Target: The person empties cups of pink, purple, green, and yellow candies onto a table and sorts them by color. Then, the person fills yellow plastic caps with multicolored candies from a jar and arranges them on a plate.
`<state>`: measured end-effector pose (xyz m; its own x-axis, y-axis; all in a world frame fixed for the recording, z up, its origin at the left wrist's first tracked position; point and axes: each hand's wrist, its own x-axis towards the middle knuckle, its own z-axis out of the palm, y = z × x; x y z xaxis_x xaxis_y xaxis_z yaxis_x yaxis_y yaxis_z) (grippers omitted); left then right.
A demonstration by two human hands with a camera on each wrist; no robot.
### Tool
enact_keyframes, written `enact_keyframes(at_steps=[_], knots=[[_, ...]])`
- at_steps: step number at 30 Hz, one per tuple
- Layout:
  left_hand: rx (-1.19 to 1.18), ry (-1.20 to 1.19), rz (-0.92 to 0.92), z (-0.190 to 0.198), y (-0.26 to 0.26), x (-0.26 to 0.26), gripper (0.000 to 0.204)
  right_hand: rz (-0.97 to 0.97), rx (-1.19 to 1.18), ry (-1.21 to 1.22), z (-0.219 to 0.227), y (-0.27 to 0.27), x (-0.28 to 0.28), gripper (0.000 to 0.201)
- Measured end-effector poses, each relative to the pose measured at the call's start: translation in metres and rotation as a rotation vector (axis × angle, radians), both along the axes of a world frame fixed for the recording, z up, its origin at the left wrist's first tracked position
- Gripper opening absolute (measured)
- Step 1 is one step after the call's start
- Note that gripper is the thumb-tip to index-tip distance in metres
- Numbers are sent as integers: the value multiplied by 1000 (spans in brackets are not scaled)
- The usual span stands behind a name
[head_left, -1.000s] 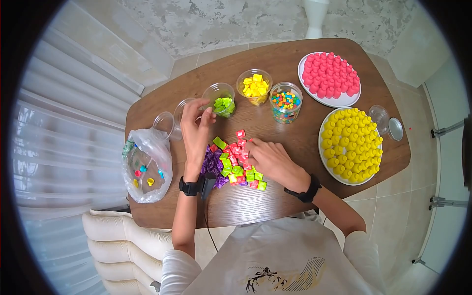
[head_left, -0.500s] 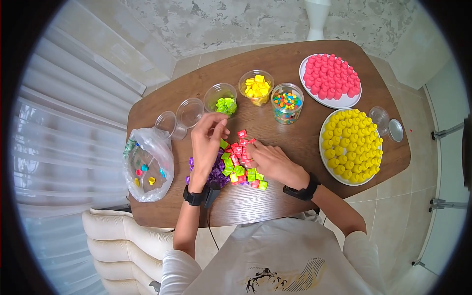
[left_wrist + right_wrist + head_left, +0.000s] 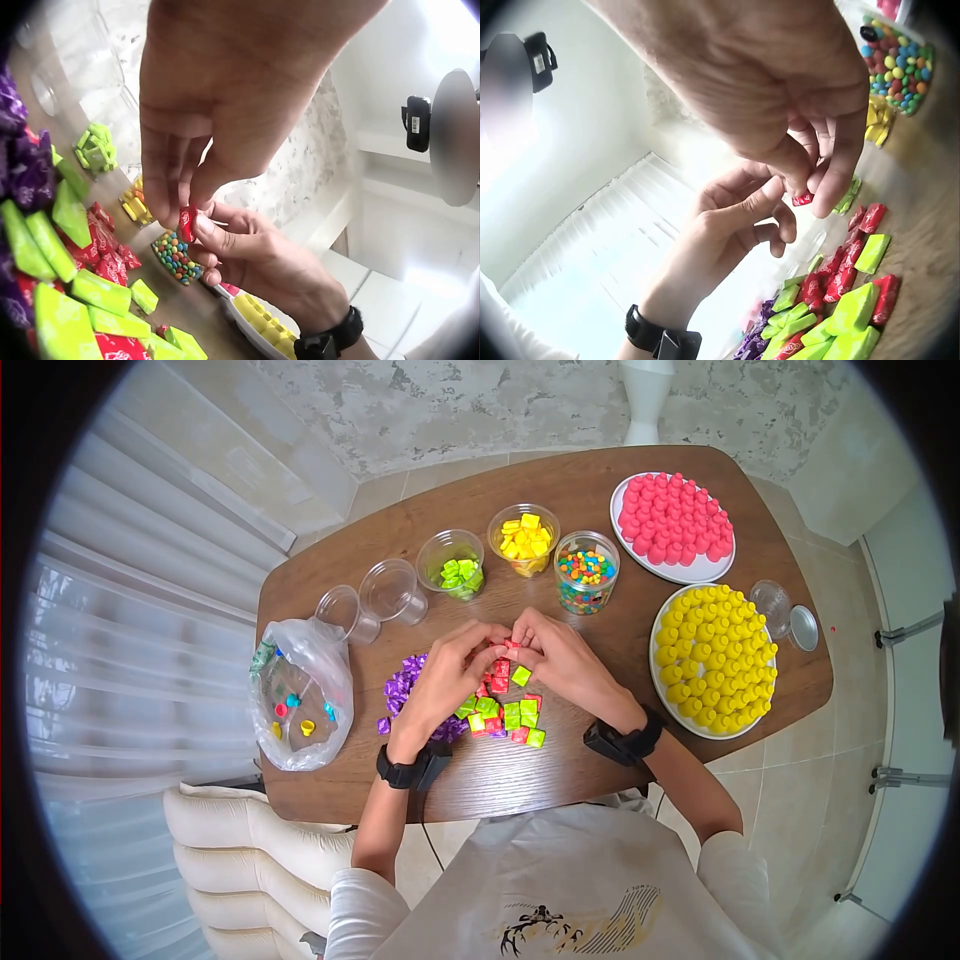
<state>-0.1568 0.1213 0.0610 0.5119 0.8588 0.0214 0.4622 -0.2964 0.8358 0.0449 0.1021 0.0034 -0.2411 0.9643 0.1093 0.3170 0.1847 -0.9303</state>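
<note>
You won't find a readable word, number or brand in any view. Your shirt [image 3: 580, 920] carries a dark graphic at the chest, but it is a figure with stripes, not letters. The red candy [image 3: 187, 223] pinched between your fingers shows a pale mark on its wrapper, too small and blurred to read.

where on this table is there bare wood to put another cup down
Bare wood shows along the near edge of the table, in front of the candy pile, and at the far edge behind the cups, left of the pink plate. It is crowded around the pile, where both hands meet, and along the cup row.
</note>
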Motion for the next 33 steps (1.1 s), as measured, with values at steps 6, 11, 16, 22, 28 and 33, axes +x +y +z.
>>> enact_keyframes(at_steps=[6, 11, 16, 22, 28, 33], knots=[[9, 30, 8, 0, 1, -4, 22, -93, 57, -324, 14, -14, 6, 21], [64, 63, -4, -3, 2, -6, 23, -100, 18, -509, 3, -18, 12, 20], [133, 62, -5, -7, 4, -4, 22, -112, 115, -467, 11, -21, 8, 22], [104, 51, 15, -5, 5, -3, 22, 102, 287, -531, 7, -28, 1, 27], [93, 80, -4, -6, 3, -4, 21, 26, 256, -580, 11, -24, -1, 26], [23, 88, -45, -5, -1, -2, 22, -80, 129, -113, 20, -13, -5, 24]])
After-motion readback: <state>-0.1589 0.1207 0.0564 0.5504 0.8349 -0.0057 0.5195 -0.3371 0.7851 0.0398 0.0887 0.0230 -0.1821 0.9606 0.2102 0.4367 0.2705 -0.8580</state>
